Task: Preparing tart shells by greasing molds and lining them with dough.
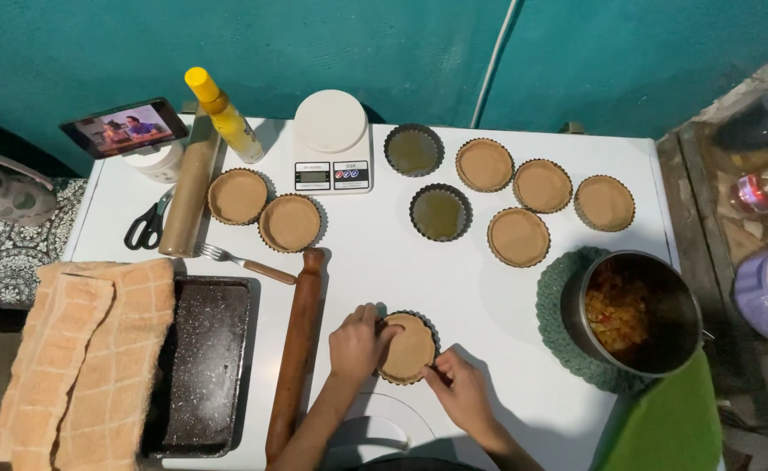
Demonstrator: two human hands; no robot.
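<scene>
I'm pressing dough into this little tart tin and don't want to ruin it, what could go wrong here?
1. The left hand and right hand press at the rim of the tart tin; thin dough there could tear.
2. The rolling pin lies right beside the left hand; a nudge might roll it into the fork.

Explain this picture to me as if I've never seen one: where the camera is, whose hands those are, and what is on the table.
The one picture comes from a camera worn on a person's head, looking down at a white table. No machine is here, only two bare hands. The left hand and right hand press on either side of a small tart tin lined with dough. Six more lined tins and two empty tins lie farther back, beside a kitchen scale. A rolling pin, a fork, scissors, a dark baking tray and a pot of filling are there too.
</scene>
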